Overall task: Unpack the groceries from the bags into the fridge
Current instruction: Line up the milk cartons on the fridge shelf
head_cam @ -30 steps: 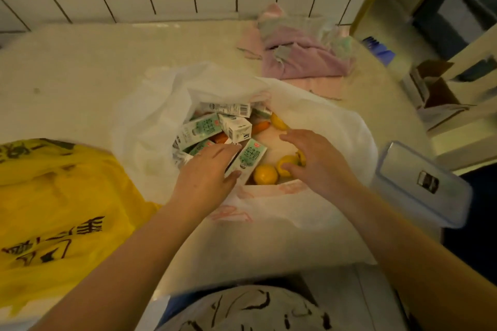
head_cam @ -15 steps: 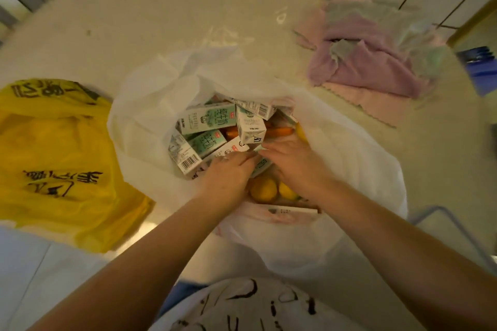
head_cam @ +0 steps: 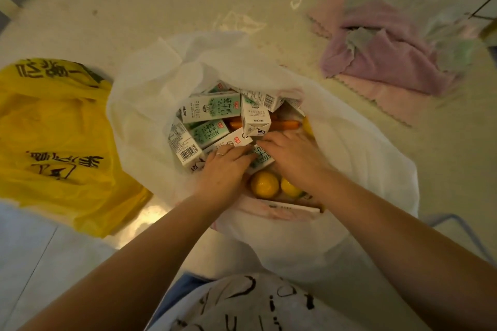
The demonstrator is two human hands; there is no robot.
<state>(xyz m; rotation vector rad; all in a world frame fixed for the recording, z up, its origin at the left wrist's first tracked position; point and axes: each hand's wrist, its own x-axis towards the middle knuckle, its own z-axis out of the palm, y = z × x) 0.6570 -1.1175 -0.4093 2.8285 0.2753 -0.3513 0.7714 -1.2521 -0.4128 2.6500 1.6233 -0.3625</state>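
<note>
1. A white bag (head_cam: 363,158) lies open on the pale counter (head_cam: 134,8), with its mouth facing up.
2. Inside it is a heap of small green-and-white milk cartons (head_cam: 211,107), a carrot (head_cam: 285,124) under them, and 2 oranges (head_cam: 265,185) at the near edge.
3. Both hands are in the bag and meet over 1 carton (head_cam: 262,157) that lies just above the oranges.
4. The left hand (head_cam: 224,169), with a ring on 1 finger, has its fingers curled onto that carton's left side.
5. The right hand (head_cam: 291,154) covers the carton's right end, fingers bent over it; how tightly either hand holds it I cannot tell.
6. A crumpled yellow bag (head_cam: 53,142) lies to the left, touching the white bag.
7. Pink and purple cloths (head_cam: 390,62) are heaped at the far right.
</note>
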